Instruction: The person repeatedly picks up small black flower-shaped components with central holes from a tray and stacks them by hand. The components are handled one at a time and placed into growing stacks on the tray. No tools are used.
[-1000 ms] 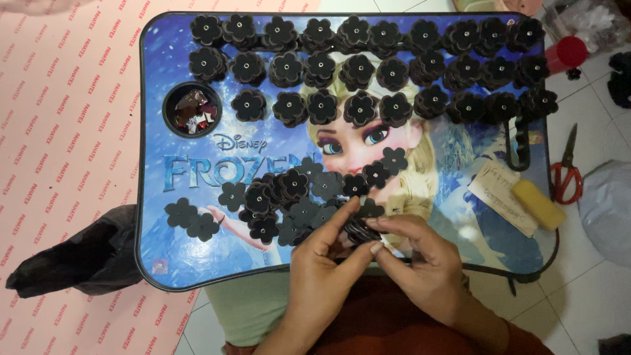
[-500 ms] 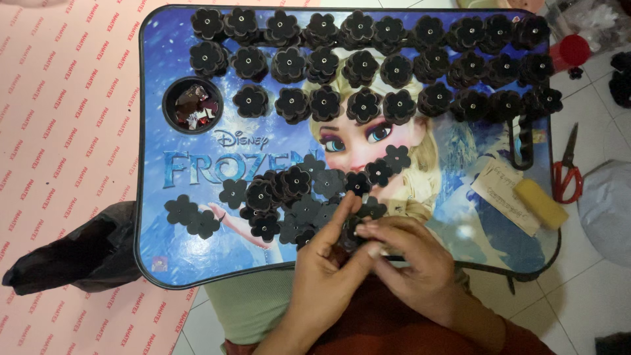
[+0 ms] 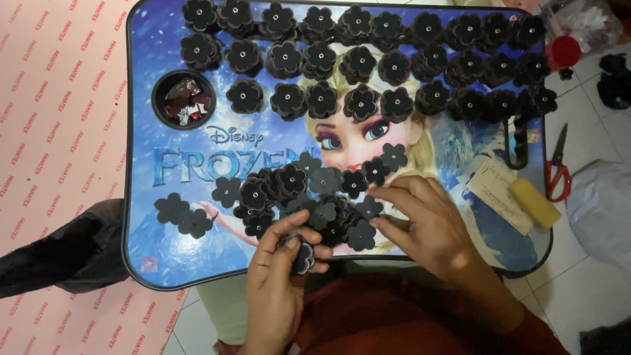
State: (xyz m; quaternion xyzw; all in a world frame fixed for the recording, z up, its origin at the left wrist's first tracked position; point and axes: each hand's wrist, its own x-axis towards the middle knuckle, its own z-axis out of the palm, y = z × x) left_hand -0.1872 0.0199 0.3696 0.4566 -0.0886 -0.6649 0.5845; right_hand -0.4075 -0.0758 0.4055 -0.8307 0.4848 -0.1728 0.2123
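Observation:
A blue printed lap table [image 3: 164,263] lies across my lap. My left hand [image 3: 279,279] is closed on a small black fabric flower piece [image 3: 302,255] at the table's near edge. My right hand [image 3: 427,220] rests with fingers spread on a loose pile of flat black flower cutouts [image 3: 309,197] in the table's middle front, fingertips touching the nearest cutouts. Three rows of finished black flowers with silver centres [image 3: 358,62] fill the far part of the table.
A round cup recess [image 3: 185,98] at the far left holds small dark and red bits. A paper card [image 3: 499,194] and a yellow block [image 3: 536,202] lie at the right. Red-handled scissors [image 3: 557,167] and a red cap [image 3: 563,52] lie off the table's right side. A black cloth [image 3: 59,253] lies at the left.
Both hands were joined on one flower piece. Now my left hand keeps the piece and my right hand has moved away up and right onto the pile of cutouts.

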